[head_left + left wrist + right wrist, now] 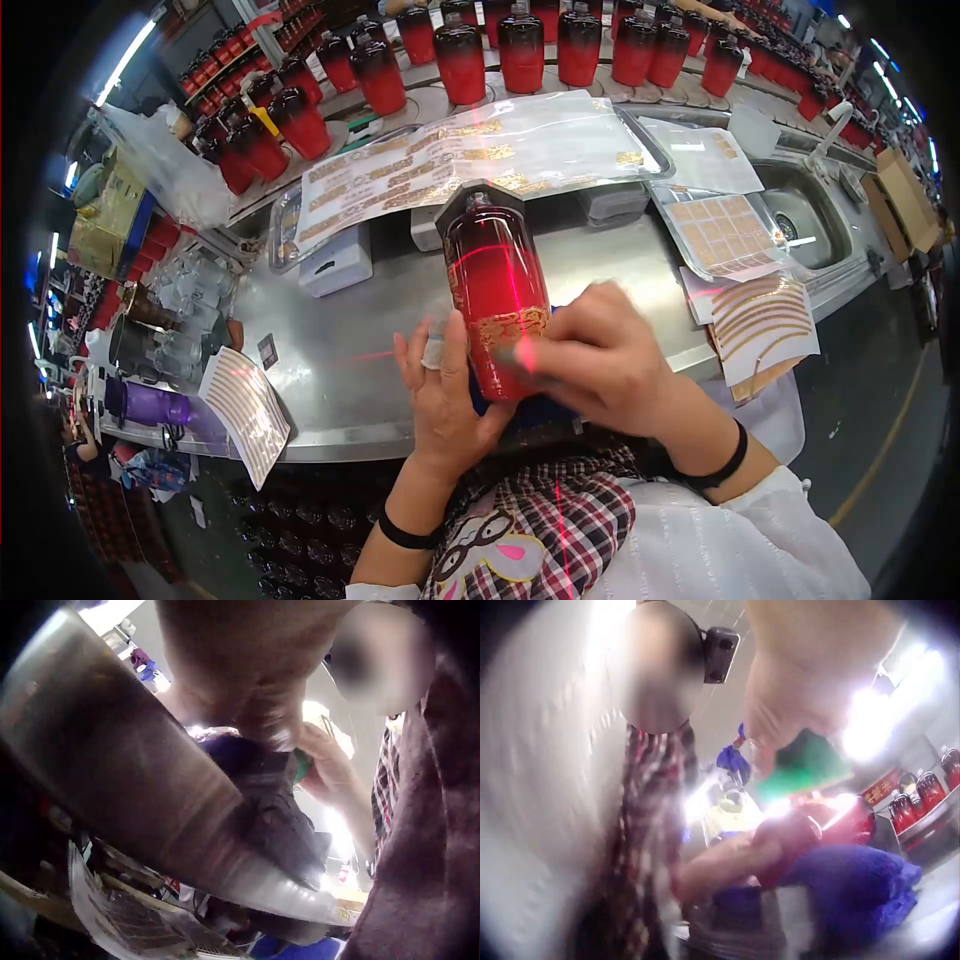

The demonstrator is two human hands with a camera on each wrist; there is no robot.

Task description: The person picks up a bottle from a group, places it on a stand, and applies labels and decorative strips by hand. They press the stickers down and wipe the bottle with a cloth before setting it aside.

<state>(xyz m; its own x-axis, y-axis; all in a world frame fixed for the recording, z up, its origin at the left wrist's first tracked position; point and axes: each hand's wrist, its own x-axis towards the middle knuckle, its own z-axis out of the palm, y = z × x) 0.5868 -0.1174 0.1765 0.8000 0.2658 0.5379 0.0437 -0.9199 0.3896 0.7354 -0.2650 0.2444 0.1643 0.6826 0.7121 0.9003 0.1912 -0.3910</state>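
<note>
A red bottle with a dark top (495, 270) lies tilted, neck away from the body, its shoulder against a dark angular support. A gold pattern (512, 325) bands its lower part. The left hand (440, 400) rests against the bottle's lower left side and base, fingers mostly straight, one wearing a whitish wrap. With curled fingers, the right hand (615, 365) grips a flat green piece (810, 765) at the bottle's patterned part; its edge is blurred. Under the bottle's lower end is a blue cloth (855, 892). In the left wrist view, the bottle is hard to make out.
Sheets of gold patterns (420, 160) lie on a tray behind the bottle. More sheets (765, 325) are at right, one (245, 415) at left. Red bottles (522, 50) line the back. A sink (805, 215) is at far right, a purple bottle (150, 403) at far left.
</note>
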